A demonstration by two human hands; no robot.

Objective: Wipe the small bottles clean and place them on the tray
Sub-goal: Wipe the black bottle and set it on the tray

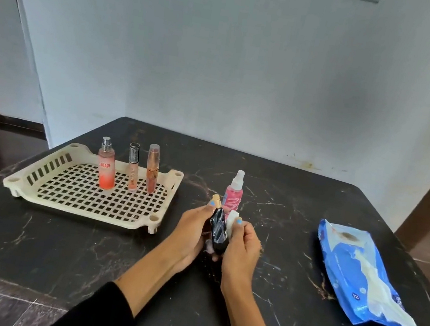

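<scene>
My left hand grips a small black bottle with a gold cap, held upright above the table's middle. My right hand presses a white wipe against the bottle's right side. Just behind my hands a pink spray bottle with a white nozzle stands on the table. The cream slotted tray lies at the left. On its far part stand an orange spray bottle, a slim tube with a black cap and a rose-gold tube, all upright.
A blue pack of wet wipes lies at the right of the dark marble table, a white sheet sticking out of it. Pale walls stand close behind the table. The table's front edge runs just under my forearms.
</scene>
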